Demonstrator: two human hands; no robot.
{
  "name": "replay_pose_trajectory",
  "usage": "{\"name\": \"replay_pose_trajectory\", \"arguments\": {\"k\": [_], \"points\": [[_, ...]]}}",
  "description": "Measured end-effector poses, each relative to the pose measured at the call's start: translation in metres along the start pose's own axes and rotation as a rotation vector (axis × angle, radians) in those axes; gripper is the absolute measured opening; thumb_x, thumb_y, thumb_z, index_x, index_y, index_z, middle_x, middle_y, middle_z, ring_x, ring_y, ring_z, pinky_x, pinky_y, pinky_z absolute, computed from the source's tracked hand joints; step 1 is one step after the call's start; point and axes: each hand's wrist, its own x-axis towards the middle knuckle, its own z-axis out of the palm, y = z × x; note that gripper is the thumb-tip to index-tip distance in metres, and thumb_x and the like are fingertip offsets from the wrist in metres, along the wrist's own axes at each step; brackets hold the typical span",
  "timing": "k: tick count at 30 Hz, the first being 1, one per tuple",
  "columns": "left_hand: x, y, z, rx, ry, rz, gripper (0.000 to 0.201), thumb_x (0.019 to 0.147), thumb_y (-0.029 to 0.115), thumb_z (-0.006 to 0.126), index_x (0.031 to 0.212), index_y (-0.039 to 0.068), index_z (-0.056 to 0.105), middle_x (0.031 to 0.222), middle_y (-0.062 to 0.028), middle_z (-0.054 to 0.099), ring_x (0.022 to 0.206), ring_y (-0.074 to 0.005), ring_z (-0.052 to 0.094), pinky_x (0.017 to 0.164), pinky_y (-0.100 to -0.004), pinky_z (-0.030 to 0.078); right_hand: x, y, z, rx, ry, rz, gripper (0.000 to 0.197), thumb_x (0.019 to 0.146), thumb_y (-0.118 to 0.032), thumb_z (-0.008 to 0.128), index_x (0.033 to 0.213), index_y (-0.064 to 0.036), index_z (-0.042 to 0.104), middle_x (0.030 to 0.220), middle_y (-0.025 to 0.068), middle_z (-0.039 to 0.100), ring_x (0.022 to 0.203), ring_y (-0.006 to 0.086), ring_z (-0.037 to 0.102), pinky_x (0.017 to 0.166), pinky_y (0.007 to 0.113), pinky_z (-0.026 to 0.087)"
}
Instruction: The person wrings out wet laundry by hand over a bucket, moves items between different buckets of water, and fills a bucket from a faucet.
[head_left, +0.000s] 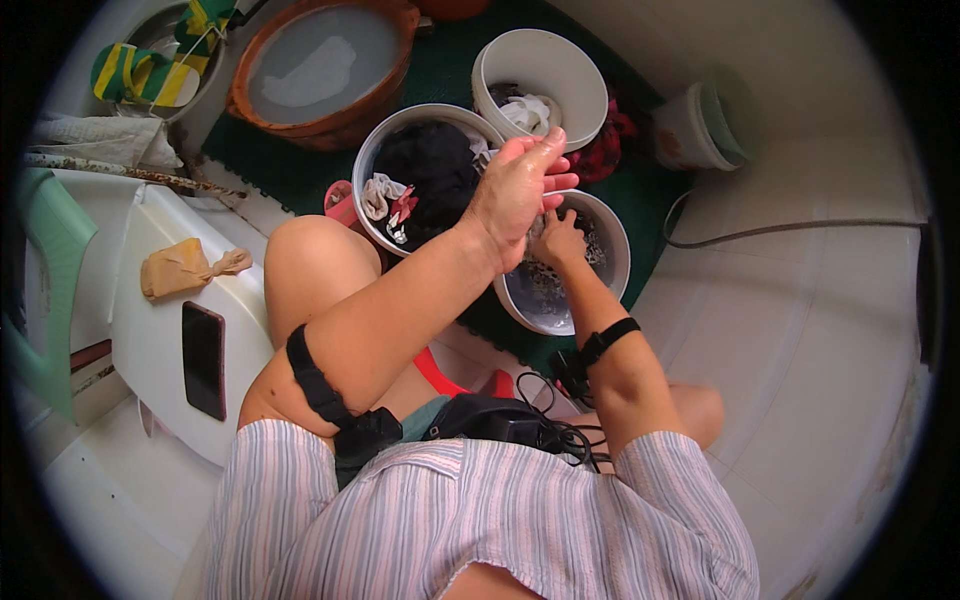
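Observation:
My left hand (515, 190) is raised above the buckets, its wet fingers stretched out and nothing held. Just beneath it, my right hand (560, 243) reaches into a white bucket (621, 250) of greyish water. Its fingers are curled on a black-and-white patterned cloth (545, 280) that lies partly under the water. My left wrist and palm hide part of this bucket and the cloth. Left of it stands another white bucket (365, 165), filled with black clothing (425, 170) and a few light and red pieces.
Behind stands a white bucket (560, 65) with white cloth inside. A brown basin (270, 125) of cloudy water is at the far left. A phone (204, 360) and a tied yellowish bag (185, 268) lie on a white stool (150, 350). A hose (800, 234) runs along the right.

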Motion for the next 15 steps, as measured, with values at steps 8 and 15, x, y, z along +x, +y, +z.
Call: {"name": "replay_pose_trajectory", "arguments": {"k": [8, 15], "points": [[-0.001, 0.001, 0.01, 0.071, -0.006, 0.001, 0.038, 0.075, 0.034, 0.05, 0.097, 0.005, 0.04, 0.089, -0.006, 0.043, 0.082, -0.0136, 0.045, 0.07, -0.0247, 0.034, 0.014, 0.056, 0.031, 0.473, -0.047, -0.095, 0.031, 0.061, -0.02, 0.057, 0.086, -0.0027, 0.052, 0.083, 0.0114, 0.051, 0.073, 0.0206, 0.05, 0.064, 0.029, 0.039], [0.02, -0.005, 0.013, 0.087, -0.036, -0.009, 0.035, 0.075, 0.031, 0.05, 0.097, 0.006, 0.04, 0.086, -0.0041, 0.044, 0.078, -0.0126, 0.046, 0.068, -0.0244, 0.035, -0.058, 0.085, -0.066, 0.987, 0.112, -0.126, 0.015, 0.062, -0.011, 0.058, 0.071, -0.002, 0.051, 0.064, 0.0011, 0.05, 0.057, 0.0087, 0.045, 0.052, 0.021, 0.036]]}}
